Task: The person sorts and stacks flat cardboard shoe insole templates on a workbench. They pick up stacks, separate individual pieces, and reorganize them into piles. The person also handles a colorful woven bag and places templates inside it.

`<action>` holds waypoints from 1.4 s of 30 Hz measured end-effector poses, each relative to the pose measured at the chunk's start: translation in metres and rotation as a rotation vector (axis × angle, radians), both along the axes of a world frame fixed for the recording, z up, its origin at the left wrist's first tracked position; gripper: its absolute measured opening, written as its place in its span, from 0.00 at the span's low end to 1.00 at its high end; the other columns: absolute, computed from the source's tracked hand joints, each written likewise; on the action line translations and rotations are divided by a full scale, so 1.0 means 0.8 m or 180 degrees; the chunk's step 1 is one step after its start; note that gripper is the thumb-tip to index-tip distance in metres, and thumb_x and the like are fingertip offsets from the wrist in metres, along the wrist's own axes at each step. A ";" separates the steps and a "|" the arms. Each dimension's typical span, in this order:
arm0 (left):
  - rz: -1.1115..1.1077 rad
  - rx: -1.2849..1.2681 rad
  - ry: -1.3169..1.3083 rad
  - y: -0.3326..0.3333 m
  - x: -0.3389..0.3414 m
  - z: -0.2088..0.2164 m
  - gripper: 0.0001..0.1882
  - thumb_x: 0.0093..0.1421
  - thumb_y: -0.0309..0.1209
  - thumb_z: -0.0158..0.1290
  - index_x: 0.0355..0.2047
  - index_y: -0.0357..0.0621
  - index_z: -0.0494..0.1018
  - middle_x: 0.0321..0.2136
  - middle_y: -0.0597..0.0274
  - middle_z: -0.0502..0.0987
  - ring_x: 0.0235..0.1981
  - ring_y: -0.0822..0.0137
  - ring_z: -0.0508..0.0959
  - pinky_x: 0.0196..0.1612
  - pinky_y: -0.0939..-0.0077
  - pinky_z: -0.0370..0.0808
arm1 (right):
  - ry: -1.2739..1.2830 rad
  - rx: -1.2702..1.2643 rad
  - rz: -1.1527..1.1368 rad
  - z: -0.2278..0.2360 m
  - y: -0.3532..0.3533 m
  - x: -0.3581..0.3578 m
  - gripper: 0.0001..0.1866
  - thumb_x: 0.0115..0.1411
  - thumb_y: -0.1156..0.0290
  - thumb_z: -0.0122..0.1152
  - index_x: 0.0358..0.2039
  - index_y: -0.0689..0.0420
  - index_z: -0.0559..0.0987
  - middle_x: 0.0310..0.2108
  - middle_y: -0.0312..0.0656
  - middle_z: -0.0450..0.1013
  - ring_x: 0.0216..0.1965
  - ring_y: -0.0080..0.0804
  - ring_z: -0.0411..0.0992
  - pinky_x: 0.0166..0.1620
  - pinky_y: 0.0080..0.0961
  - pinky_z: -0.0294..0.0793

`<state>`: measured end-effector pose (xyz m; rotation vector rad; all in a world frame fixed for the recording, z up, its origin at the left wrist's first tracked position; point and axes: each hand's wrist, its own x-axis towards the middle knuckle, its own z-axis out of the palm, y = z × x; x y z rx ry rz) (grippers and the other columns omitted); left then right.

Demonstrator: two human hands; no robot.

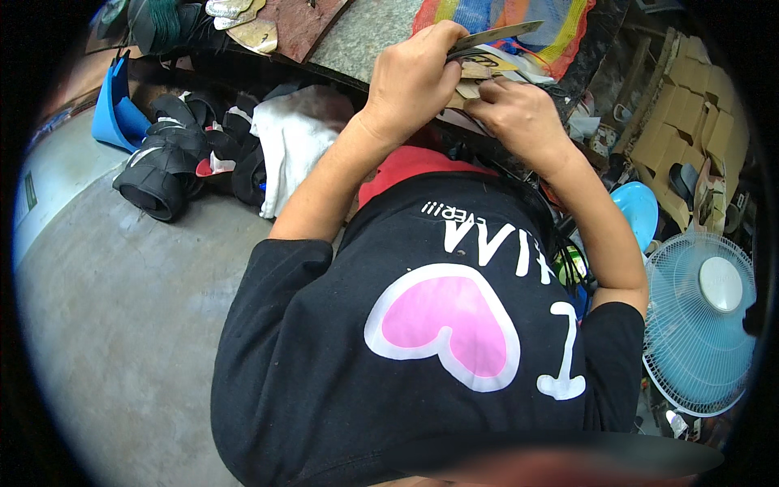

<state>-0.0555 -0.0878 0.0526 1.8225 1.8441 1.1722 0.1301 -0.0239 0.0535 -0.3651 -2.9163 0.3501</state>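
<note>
My left hand (415, 75) is closed around the end of a flat, pointed grey blade (501, 34), probably a knife. It sticks out to the right over the table. Its handle is hidden in my fist. Just to the right and nearer me, my right hand (519, 118) has its fingers curled in a pinch beside a small tan piece (471, 88). Whether the fingers grip that piece is hidden. Beneath the blade lie some white and yellow printed sheets (507, 63).
A grey-topped table (361, 45) carries a brown board (304, 24) and a blue, orange and yellow mesh bag (560, 24). Black shoes (158, 170) and a white cloth (288, 134) sit below, left. A blue stool (118, 109) stands far left; a fan (698, 325) and cardboard (690, 122) are right.
</note>
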 end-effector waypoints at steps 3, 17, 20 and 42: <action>-0.0076 -0.0046 -0.0058 0.000 0.002 0.001 0.13 0.52 0.24 0.53 0.40 0.44 0.72 0.32 0.52 0.79 0.31 0.49 0.80 0.34 0.57 0.77 | 0.0053 -0.0074 -0.0007 0.003 0.004 0.013 0.06 0.45 0.70 0.62 0.28 0.50 0.81 0.26 0.33 0.71 0.34 0.32 0.74 0.34 0.29 0.75; 0.0045 0.0010 -0.0129 0.013 0.008 -0.006 0.13 0.52 0.23 0.51 0.40 0.42 0.73 0.31 0.49 0.79 0.32 0.46 0.80 0.36 0.55 0.78 | 0.0371 0.0328 -0.0096 -0.034 -0.013 -0.010 0.04 0.42 0.71 0.63 0.23 0.50 0.78 0.25 0.31 0.70 0.30 0.29 0.72 0.30 0.27 0.76; 0.0071 0.0041 -0.0152 0.016 0.008 -0.005 0.13 0.52 0.23 0.51 0.40 0.42 0.73 0.31 0.49 0.79 0.33 0.46 0.80 0.36 0.55 0.78 | 0.0389 0.0419 -0.0153 -0.035 -0.016 -0.015 0.06 0.43 0.70 0.62 0.26 0.50 0.79 0.25 0.31 0.71 0.30 0.30 0.72 0.31 0.27 0.76; -0.0005 -0.0100 -0.0361 0.016 -0.010 -0.009 0.15 0.53 0.18 0.48 0.41 0.40 0.71 0.29 0.42 0.76 0.34 0.41 0.78 0.38 0.56 0.75 | 0.0717 -0.0170 0.0045 0.037 -0.007 0.105 0.17 0.39 0.71 0.68 0.33 0.57 0.79 0.37 0.43 0.78 0.36 0.41 0.78 0.38 0.33 0.81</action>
